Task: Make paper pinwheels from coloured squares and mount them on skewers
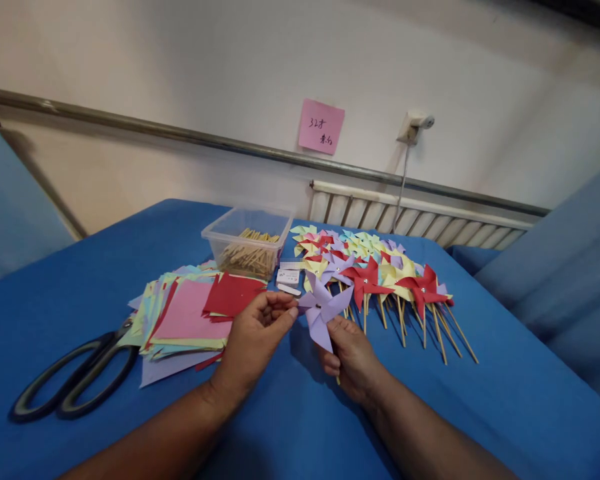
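Hiding most of its own stick: the lilac pinwheel, with only a short tip poking out below the right hand. Gripping that stick in a closed fist, the right hand, fingers curled round it and the paper blades standing just above the knuckles. Pinching one blade tip between thumb and fingertips, the left hand, touching the pinwheel at its left edge. Being held just over the blue tablecloth, near the front middle of the table.

Lying partly covered behind the left hand: a small white packet, print too small to read. Overlapping so closely that separate ones are hard to count: the finished pinwheels in red, yellow, lilac and pale blue, sticks fanning toward the right. Showing only blurred writing: the pink note stuck on the wall.

Resting to the left, a stack of paper squares, a red sheet on top, with black scissors just beside it. Standing behind the stack, a clear plastic tub of wooden sticks. Running along the pale wall, a metal rail, with a white radiator below it behind the table.
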Demonstrator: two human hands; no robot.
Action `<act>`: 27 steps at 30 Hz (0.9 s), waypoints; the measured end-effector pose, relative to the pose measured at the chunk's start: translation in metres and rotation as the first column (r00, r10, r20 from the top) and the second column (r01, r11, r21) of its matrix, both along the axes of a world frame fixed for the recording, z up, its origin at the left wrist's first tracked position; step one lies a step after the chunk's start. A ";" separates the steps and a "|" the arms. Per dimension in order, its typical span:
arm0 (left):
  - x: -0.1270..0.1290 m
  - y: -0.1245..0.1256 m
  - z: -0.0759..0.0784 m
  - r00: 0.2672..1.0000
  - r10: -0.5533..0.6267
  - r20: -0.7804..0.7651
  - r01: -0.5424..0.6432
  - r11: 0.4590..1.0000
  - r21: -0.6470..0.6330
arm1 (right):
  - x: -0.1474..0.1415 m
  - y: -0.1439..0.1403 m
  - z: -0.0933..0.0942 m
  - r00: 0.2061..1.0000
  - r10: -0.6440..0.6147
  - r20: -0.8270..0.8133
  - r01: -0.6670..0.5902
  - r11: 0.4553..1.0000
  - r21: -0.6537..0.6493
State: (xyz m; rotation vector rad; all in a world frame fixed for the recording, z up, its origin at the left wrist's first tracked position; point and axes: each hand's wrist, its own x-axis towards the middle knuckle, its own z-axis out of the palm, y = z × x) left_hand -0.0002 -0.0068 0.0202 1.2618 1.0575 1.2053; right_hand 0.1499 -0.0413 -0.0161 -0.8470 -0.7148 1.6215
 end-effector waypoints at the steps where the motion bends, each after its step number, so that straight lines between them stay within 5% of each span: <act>1: 0.000 0.001 -0.001 1.000 0.005 0.007 -0.005 1.000 -0.008 | 0.000 -0.001 0.001 1.000 0.020 -0.013 -0.019 1.000 0.002; 9: 0.004 -0.002 0.002 0.991 -0.125 0.039 0.128 0.986 -0.107 | -0.005 -0.008 0.008 0.983 0.183 -0.019 -0.184 0.981 -0.063; 27: 0.002 -0.004 0.002 0.971 -0.221 0.096 0.236 0.953 -0.191 | -0.006 -0.008 0.007 0.978 0.202 0.044 -0.197 0.975 -0.105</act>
